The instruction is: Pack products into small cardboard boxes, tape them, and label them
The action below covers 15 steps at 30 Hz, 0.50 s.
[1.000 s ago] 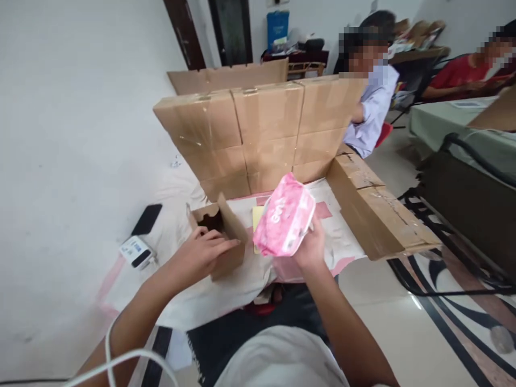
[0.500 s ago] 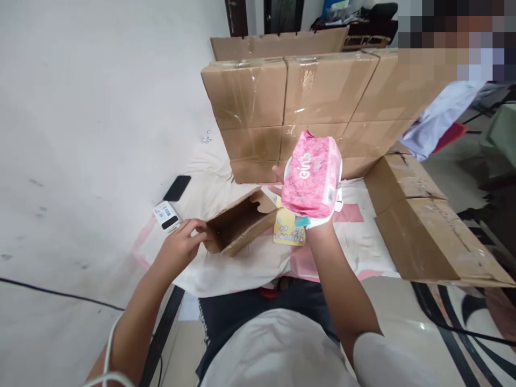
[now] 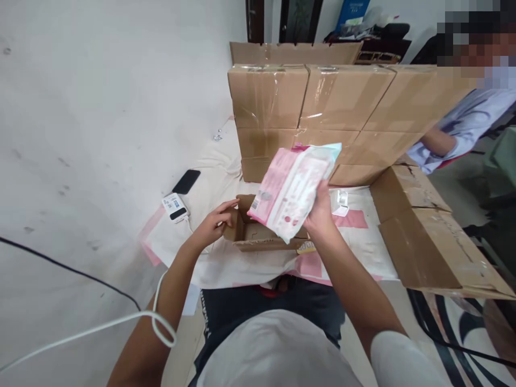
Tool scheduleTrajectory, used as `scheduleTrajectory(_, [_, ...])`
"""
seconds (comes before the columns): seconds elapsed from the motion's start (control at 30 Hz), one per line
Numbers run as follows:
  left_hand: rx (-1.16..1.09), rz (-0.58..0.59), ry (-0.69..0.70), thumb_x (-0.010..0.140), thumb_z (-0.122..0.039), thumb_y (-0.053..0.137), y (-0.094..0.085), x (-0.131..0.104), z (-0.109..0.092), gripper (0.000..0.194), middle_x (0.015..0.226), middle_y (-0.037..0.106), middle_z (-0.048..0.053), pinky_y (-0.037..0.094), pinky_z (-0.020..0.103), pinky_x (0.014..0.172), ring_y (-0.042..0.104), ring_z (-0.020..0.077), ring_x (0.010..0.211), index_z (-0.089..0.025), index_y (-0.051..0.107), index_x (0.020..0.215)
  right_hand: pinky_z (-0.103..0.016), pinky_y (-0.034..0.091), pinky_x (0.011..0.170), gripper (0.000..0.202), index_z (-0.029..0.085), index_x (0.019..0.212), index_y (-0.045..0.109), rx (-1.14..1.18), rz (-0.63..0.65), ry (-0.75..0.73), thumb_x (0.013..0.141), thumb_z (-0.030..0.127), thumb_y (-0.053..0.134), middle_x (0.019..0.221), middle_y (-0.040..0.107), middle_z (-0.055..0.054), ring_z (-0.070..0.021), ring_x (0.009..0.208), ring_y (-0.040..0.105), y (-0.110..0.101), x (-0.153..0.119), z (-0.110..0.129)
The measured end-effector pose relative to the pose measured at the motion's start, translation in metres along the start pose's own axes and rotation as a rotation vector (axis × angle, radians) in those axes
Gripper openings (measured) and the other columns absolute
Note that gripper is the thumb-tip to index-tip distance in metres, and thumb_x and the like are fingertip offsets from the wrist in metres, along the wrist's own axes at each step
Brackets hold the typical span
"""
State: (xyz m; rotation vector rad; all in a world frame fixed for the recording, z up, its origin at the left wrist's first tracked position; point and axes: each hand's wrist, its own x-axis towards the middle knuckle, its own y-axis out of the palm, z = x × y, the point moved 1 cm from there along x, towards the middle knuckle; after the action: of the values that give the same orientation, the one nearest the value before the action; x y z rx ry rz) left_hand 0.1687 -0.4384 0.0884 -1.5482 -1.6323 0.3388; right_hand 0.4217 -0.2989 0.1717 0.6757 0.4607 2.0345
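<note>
My right hand (image 3: 320, 209) grips a pink-and-white soft plastic pack (image 3: 296, 188) by its right side. The pack is tilted above a small open cardboard box (image 3: 264, 246) and hides part of its inside. My left hand (image 3: 217, 221) pinches the left end wall of that box, with the fingers at its upper edge. Only a corner of a yellow card (image 3: 306, 247) shows beside the box's right end. A small white open case (image 3: 341, 203) lies to the right of my right hand.
Tall cardboard panels (image 3: 274, 97) stand along the back, and a low cardboard piece (image 3: 415, 236) is at the right. At the left lie a black phone (image 3: 186, 181) and a white device (image 3: 173, 207) with a cable. Another person's arm (image 3: 439, 141) is behind the panels.
My right hand has turned the pack over, from its pink face to its paler printed face. The small box has swung lengthwise across the cloth with my left hand on it, now covering most of the yellow card.
</note>
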Motion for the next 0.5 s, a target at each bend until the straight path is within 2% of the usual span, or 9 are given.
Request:
scheduleTrajectory(0.07, [-0.035, -0.024, -0.024, 0.081, -0.01, 0.044, 0.005, 0.0, 0.001, 0.022, 0.155, 0.052, 0.015, 0.047, 0.047, 0.117, 0.054, 0.0271, 0.143, -0.019, 0.06, 0.068, -0.057, 0.051, 0.106, 0.075, 0.019, 0.119, 0.07, -0.294, 0.224, -0.102, 0.06, 0.062, 0.09, 0.116, 0.068, -0.008, -0.0338, 0.127, 0.061, 0.005, 0.005, 0.006])
scheduleTrajectory(0.13, [-0.049, -0.036, -0.043, 0.081, -0.011, 0.047, 0.007, -0.001, 0.001, 0.02, 0.155, 0.053, 0.015, 0.048, 0.046, 0.115, 0.055, 0.0274, 0.14, -0.018, 0.061, 0.069, -0.055, 0.048, 0.109, 0.078, 0.021, 0.126, 0.07, -0.647, 0.524, -0.178, 0.058, 0.052, 0.095, 0.128, 0.062, -0.009, -0.0336, 0.13, 0.057, 0.013, 0.009, 0.005])
scheduleTrajectory(0.23, [-0.038, -0.045, -0.051, 0.081, -0.012, 0.048, 0.009, -0.002, 0.0, 0.019, 0.154, 0.053, 0.014, 0.048, 0.045, 0.115, 0.056, 0.0269, 0.138, -0.018, 0.06, 0.068, -0.054, 0.05, 0.104, 0.074, 0.023, 0.135, 0.067, -1.166, 1.025, -0.181, 0.069, 0.047, 0.091, 0.131, 0.057, -0.012, -0.0337, 0.122, 0.059, 0.019, 0.01, -0.016])
scheduleTrajectory(0.3, [-0.031, -0.043, -0.053, 0.081, -0.013, 0.047, 0.01, -0.003, -0.001, 0.018, 0.153, 0.053, 0.015, 0.048, 0.045, 0.115, 0.056, 0.0267, 0.138, -0.018, 0.058, 0.067, -0.052, 0.053, 0.095, 0.072, 0.021, 0.144, 0.06, -1.435, 1.258, -0.149, 0.081, 0.047, 0.084, 0.126, 0.059, -0.016, -0.0326, 0.112, 0.061, 0.016, 0.007, -0.039])
scheduleTrajectory(0.37, [-0.025, -0.052, -0.048, 0.082, -0.013, 0.046, 0.012, -0.007, 0.0, 0.018, 0.151, 0.054, 0.015, 0.047, 0.046, 0.115, 0.056, 0.0265, 0.138, -0.018, 0.056, 0.068, -0.05, 0.054, 0.088, 0.066, 0.017, 0.15, 0.053, -1.638, 1.4, -0.154, 0.093, 0.041, 0.073, 0.131, 0.058, -0.021, -0.034, 0.11, 0.06, 0.011, 0.002, -0.061])
scheduleTrajectory(0.43, [-0.017, -0.073, -0.047, 0.084, -0.014, 0.047, 0.015, -0.013, 0.006, 0.017, 0.152, 0.054, 0.013, 0.046, 0.046, 0.117, 0.055, 0.0266, 0.14, -0.019, 0.056, 0.07, -0.051, 0.053, 0.084, 0.047, 0.016, 0.147, 0.056, -1.796, 1.458, -0.202, 0.101, 0.025, 0.057, 0.138, 0.055, -0.024, -0.038, 0.117, 0.057, 0.006, -0.003, -0.078])
scheduleTrajectory(0.5, [-0.013, -0.099, -0.051, 0.084, -0.018, 0.05, 0.018, -0.017, 0.02, 0.016, 0.145, 0.059, 0.011, 0.045, 0.049, 0.119, 0.055, 0.0275, 0.139, -0.021, 0.058, 0.071, -0.044, 0.052, 0.077, 0.042, 0.02, 0.144, 0.06, -1.851, 1.495, -0.144, 0.104, 0.019, 0.047, 0.139, 0.058, -0.021, -0.0399, 0.127, 0.051, 0.003, -0.004, -0.088])
